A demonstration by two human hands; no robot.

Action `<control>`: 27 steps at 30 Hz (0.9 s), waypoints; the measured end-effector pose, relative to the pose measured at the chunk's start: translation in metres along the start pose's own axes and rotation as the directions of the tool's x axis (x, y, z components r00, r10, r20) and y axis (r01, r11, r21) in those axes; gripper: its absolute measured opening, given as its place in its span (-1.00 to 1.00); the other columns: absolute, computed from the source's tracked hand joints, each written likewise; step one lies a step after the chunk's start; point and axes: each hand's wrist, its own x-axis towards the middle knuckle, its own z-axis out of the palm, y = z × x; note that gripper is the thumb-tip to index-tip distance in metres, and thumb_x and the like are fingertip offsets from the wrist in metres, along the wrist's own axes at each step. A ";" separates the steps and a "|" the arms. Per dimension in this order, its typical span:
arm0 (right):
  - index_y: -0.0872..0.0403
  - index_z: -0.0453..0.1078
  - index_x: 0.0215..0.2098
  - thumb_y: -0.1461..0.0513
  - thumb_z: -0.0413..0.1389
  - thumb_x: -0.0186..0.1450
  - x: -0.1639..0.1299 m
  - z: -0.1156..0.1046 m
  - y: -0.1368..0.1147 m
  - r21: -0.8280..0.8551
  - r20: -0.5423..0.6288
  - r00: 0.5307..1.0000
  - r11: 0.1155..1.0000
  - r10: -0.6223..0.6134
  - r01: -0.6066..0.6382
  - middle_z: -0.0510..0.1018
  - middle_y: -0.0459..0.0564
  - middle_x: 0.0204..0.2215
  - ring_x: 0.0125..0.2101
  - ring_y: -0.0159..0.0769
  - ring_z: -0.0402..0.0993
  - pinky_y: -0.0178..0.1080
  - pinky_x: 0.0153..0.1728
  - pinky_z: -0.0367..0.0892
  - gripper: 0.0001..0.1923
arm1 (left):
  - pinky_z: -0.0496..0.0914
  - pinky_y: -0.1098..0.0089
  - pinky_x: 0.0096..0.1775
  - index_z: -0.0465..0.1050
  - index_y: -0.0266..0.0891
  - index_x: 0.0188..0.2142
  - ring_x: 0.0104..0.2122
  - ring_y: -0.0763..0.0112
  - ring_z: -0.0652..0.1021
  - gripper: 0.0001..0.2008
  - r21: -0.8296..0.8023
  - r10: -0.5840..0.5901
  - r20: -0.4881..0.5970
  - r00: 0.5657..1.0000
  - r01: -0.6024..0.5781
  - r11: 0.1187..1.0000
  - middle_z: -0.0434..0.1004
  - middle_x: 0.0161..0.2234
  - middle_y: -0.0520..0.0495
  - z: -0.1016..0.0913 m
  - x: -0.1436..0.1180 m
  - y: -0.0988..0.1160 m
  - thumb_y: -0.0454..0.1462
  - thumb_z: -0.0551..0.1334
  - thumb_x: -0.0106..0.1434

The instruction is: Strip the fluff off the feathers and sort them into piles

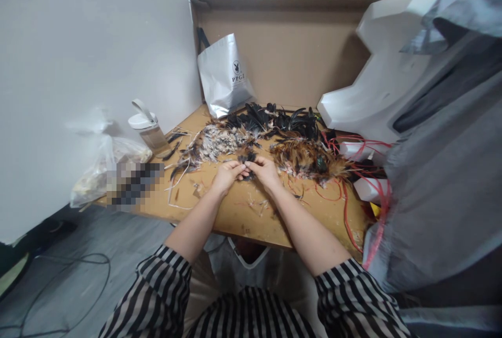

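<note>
My left hand (pixel 229 175) and my right hand (pixel 264 171) meet over the middle of the wooden table (pixel 235 215). Between their pinched fingertips is a small bunch of dark feathers (pixel 248 156), partly covered by the fingers. Just beyond the left hand lies a pile of pale, speckled feathers (pixel 219 140). A heap of brown feathers (pixel 309 156) sits right of my right hand. Long black feathers (pixel 274 118) are spread behind both piles.
A silver bag (pixel 223 76) leans against the cardboard panel (pixel 298 50) at the back. On the left stand a lidded bottle (pixel 153 136) and a plastic bag (pixel 105 165). Red strings (pixel 345 217) trail down the right side, near grey cloth (pixel 439 170). White foam (pixel 364 92) rises at the back right.
</note>
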 end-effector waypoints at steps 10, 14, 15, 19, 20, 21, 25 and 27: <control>0.14 0.33 -0.63 0.11 0.20 -0.10 0.001 -0.002 0.004 0.028 0.001 0.999 0.999 0.035 -0.035 0.34 -0.20 -0.71 -0.67 -0.53 0.15 -0.41 -0.59 0.07 -0.75 | 0.26 0.59 -0.54 0.43 -0.36 -0.52 -0.61 0.64 0.39 -0.82 -0.086 -0.091 0.051 0.995 0.096 0.992 0.42 -0.58 0.00 -0.001 -0.003 -0.001 -0.25 0.30 -0.09; 0.14 0.39 -0.52 0.09 0.17 -0.08 0.002 -0.003 0.006 -0.034 0.004 1.000 0.999 0.028 -0.027 0.41 -0.15 -0.64 -0.63 -0.49 0.22 -0.39 -0.54 0.13 -0.73 | 0.22 0.60 -0.60 0.42 -0.37 -0.52 -0.65 0.66 0.36 -0.81 -0.076 -0.057 0.009 0.998 0.058 0.995 0.40 -0.60 0.01 -0.002 -0.002 0.000 -0.24 0.30 -0.09; 0.14 0.40 -0.48 0.09 0.17 -0.07 0.003 -0.003 0.007 -0.073 -0.001 1.000 0.997 0.008 -0.008 0.43 -0.13 -0.60 -0.60 -0.48 0.25 -0.38 -0.52 0.15 -0.72 | 0.22 0.61 -0.59 0.41 -0.37 -0.52 -0.64 0.66 0.36 -0.81 -0.101 -0.040 -0.013 0.999 0.039 0.994 0.41 -0.59 0.00 -0.003 -0.001 0.001 -0.24 0.29 -0.08; 0.09 0.44 -0.45 0.13 0.09 0.02 -0.001 -0.007 0.006 -0.480 0.097 0.987 0.863 -0.128 0.159 0.46 -0.07 -0.54 -0.53 -0.40 0.30 -0.34 -0.45 0.17 -0.79 | 0.25 0.62 -0.54 0.40 -0.35 -0.48 -0.57 0.64 0.40 -0.82 -0.273 0.013 -0.128 0.992 -0.048 0.961 0.43 -0.53 -0.01 -0.011 0.003 0.005 -0.27 0.30 -0.09; 0.07 0.44 -0.47 0.15 0.08 0.04 -0.003 -0.008 0.004 -0.595 0.142 0.978 0.777 -0.150 0.206 0.47 -0.07 -0.53 -0.51 -0.39 0.30 -0.33 -0.44 0.16 -0.82 | 0.25 0.62 -0.54 0.40 -0.34 -0.46 -0.57 0.64 0.40 -0.82 -0.304 0.017 -0.152 0.988 -0.063 0.951 0.43 -0.52 -0.01 -0.013 0.004 0.006 -0.28 0.30 -0.09; 0.06 0.44 -0.48 0.16 0.08 0.04 -0.005 -0.008 0.003 -0.688 0.184 0.970 0.684 -0.158 0.242 0.47 -0.06 -0.51 -0.49 -0.37 0.31 -0.32 -0.42 0.14 -0.84 | 0.24 0.62 -0.54 0.40 -0.34 -0.46 -0.56 0.65 0.40 -0.81 -0.325 0.016 -0.168 0.986 -0.071 0.943 0.43 -0.52 0.00 -0.014 0.005 0.006 -0.29 0.30 -0.09; 0.03 0.44 -0.43 0.19 0.06 0.07 -0.013 -0.005 -0.002 -0.861 0.269 0.957 0.418 -0.110 0.290 0.47 -0.02 -0.41 -0.39 -0.31 0.33 -0.32 -0.39 0.12 -0.86 | 0.23 0.62 -0.55 0.39 -0.34 -0.44 -0.57 0.65 0.40 -0.81 -0.349 0.008 -0.170 0.985 -0.068 0.935 0.43 -0.53 0.00 -0.017 0.006 0.006 -0.30 0.30 -0.09; 0.04 0.43 -0.41 0.19 0.06 0.07 -0.014 -0.002 -0.002 -0.890 0.271 0.959 0.359 -0.081 0.282 0.46 0.01 -0.38 -0.38 -0.29 0.34 -0.31 -0.40 0.11 -0.85 | 0.23 0.61 -0.55 0.39 -0.35 -0.44 -0.57 0.65 0.40 -0.82 -0.355 0.012 -0.158 0.987 -0.068 0.932 0.43 -0.53 0.01 -0.016 0.006 0.005 -0.30 0.29 -0.08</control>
